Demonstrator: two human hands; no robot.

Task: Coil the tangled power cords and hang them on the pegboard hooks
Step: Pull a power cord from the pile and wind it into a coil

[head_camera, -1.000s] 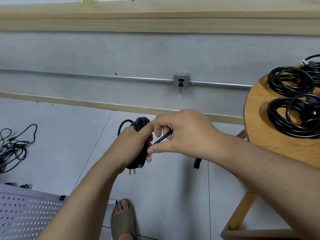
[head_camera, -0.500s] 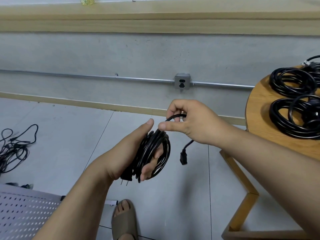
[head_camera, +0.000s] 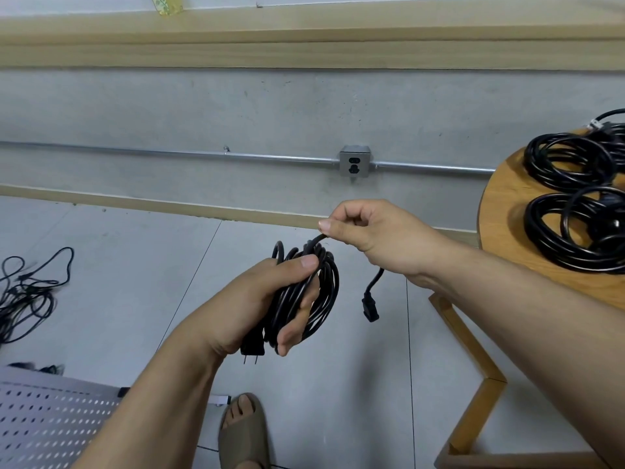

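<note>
Coil (head_camera: 325, 286) in left hand (head_camera: 250, 306), apparently well clear of table rim (head_camera: 486, 204)

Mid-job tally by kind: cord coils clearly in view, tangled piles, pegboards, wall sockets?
Cord coils: 3 (held coil, rear table coil, front table coil)
Tangled pile: 1
Pegboard: 1
Wall socket: 1
Total: 6
</note>
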